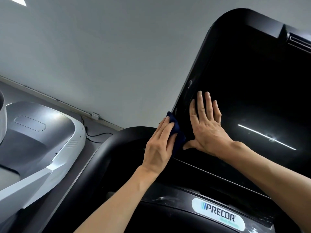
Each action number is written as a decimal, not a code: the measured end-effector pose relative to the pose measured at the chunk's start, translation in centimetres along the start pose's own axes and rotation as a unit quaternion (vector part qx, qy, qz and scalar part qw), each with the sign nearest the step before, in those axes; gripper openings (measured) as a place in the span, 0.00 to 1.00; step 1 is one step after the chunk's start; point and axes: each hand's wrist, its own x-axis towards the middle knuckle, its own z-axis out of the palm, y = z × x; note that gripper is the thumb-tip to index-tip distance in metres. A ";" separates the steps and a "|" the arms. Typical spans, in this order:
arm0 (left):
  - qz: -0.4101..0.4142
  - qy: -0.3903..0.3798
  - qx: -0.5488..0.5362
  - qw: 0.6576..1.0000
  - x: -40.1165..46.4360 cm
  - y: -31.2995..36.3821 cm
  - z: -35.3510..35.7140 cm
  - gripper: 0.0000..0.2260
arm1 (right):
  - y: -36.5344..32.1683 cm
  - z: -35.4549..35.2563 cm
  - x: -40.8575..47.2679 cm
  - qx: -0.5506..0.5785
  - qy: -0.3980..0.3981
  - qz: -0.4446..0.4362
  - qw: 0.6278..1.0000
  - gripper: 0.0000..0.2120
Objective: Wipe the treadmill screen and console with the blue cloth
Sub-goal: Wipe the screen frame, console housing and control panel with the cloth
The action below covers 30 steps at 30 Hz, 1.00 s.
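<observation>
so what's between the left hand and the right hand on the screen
In the head view, the blue cloth lies between them: the left hand presses it on the screen's left edge, and the right hand rests flat beside it.

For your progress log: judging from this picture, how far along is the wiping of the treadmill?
Done: nothing clearly. In hand: the left hand presses the blue cloth on the screen's left edge; the right hand lies flat on the glass. Left: smudges above the fingers and white marks on the console.
</observation>
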 end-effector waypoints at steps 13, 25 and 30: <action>-0.148 0.059 -0.087 0.983 2.8 2.2 0.6 0.16 | 0.1 0.2 0.1 -0.003 0.006 0.003 1.000 0.73; -0.383 0.104 -0.235 0.887 6.6 3.6 -0.3 0.03 | -0.2 -0.2 0.0 0.002 -0.007 0.006 1.000 0.75; -0.410 0.137 -0.244 0.868 7.1 3.7 0.2 0.05 | -0.1 -0.2 0.2 0.002 -0.012 0.001 1.000 0.74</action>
